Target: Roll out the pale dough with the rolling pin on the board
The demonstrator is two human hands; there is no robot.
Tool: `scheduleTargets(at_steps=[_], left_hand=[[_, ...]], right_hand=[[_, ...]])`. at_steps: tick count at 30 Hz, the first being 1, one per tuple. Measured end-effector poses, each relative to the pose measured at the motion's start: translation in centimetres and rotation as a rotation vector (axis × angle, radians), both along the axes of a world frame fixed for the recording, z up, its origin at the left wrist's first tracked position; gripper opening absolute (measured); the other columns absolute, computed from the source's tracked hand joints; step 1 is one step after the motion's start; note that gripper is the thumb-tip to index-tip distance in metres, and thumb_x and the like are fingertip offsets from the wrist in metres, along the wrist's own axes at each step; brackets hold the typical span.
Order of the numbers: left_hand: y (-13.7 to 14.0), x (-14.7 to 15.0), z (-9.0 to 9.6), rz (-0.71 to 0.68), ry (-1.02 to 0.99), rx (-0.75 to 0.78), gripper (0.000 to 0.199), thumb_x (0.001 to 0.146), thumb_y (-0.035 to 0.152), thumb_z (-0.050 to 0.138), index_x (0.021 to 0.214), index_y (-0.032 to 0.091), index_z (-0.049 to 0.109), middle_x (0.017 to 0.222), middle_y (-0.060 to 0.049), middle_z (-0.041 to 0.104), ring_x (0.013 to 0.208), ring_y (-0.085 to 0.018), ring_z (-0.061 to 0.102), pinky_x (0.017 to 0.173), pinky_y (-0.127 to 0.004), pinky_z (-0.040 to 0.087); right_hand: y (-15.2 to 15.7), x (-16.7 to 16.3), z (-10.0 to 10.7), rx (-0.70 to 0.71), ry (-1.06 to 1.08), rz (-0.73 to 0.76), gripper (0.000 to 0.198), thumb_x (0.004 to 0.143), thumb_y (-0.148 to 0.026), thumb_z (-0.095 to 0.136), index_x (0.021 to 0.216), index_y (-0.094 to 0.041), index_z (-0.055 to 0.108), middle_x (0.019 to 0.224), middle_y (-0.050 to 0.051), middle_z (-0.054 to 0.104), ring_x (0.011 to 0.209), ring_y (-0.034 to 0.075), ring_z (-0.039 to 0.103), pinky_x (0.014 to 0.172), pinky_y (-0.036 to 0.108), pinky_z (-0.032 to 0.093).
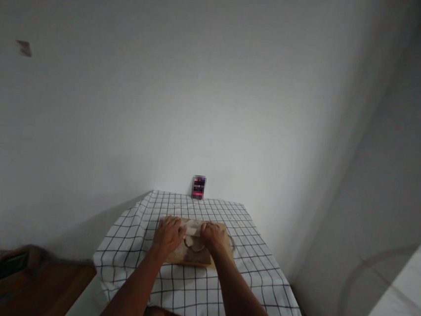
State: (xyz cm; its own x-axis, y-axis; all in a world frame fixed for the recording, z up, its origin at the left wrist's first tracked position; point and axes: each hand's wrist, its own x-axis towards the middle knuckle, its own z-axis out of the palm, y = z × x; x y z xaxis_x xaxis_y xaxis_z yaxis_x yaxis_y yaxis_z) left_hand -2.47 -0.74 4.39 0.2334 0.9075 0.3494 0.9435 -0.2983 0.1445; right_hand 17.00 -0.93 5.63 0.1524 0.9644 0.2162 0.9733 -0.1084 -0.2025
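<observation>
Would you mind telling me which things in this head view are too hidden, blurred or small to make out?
- Pale piece on the wooden board: mostly covered by the left hand and right hand; its material is unclear.
- Small dark box at the far edge of the checked cloth: its face is blurred and unreadable.
- Brown shape at lower left: dim, smeared, partly cut off.
- Grip of both hands: fingers too small to judge.
</observation>
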Motion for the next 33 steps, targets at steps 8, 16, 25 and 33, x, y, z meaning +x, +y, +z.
scheduleTargets(at_steps=[8, 16, 25, 33], left_hand=[[7.0, 1.6, 1.0, 0.049, 0.021, -0.206, 0.053, 0.121, 0.044, 0.046, 0.160, 0.027, 0.078, 0.178, -0.016, 0.070, 0.172, -0.043, 0.056, 0.143, -0.073, 0.037], [13.4, 2.2, 0.8, 0.106, -0.003, -0.297, 0.068, 0.122, 0.062, 0.032, 0.174, 0.036, 0.066, 0.189, -0.012, 0.057, 0.179, -0.042, 0.047, 0.143, -0.077, 0.034], [15.1, 3.0, 1.5, 0.134, 0.029, -0.404, 0.081, 0.120, 0.069, 0.024, 0.184, 0.030, 0.054, 0.199, -0.011, 0.039, 0.187, -0.044, 0.029, 0.148, -0.079, 0.025], [11.5, 2.5, 2.2, 0.093, 0.092, -0.291, 0.063, 0.119, 0.048, 0.040, 0.172, 0.029, 0.068, 0.189, -0.013, 0.057, 0.181, -0.042, 0.043, 0.144, -0.071, 0.039]], right_hand=[[5.9, 1.8, -0.6, -0.029, 0.091, -0.051, 0.055, 0.125, -0.042, 0.036, 0.154, -0.024, 0.080, 0.175, 0.020, 0.068, 0.161, 0.035, 0.063, 0.125, 0.053, 0.053], [11.6, 3.2, -0.4, -0.079, 0.156, -0.034, 0.058, 0.124, -0.045, 0.035, 0.153, -0.018, 0.078, 0.171, 0.022, 0.069, 0.156, 0.035, 0.066, 0.123, 0.051, 0.055], [14.8, 4.2, -1.9, -0.159, 0.141, 0.005, 0.050, 0.119, -0.039, 0.045, 0.147, -0.017, 0.080, 0.160, 0.022, 0.075, 0.149, 0.034, 0.072, 0.119, 0.047, 0.057], [12.5, 3.6, -1.3, -0.177, 0.098, -0.016, 0.054, 0.116, -0.037, 0.046, 0.157, -0.017, 0.075, 0.174, 0.025, 0.065, 0.158, 0.038, 0.066, 0.122, 0.054, 0.057]])
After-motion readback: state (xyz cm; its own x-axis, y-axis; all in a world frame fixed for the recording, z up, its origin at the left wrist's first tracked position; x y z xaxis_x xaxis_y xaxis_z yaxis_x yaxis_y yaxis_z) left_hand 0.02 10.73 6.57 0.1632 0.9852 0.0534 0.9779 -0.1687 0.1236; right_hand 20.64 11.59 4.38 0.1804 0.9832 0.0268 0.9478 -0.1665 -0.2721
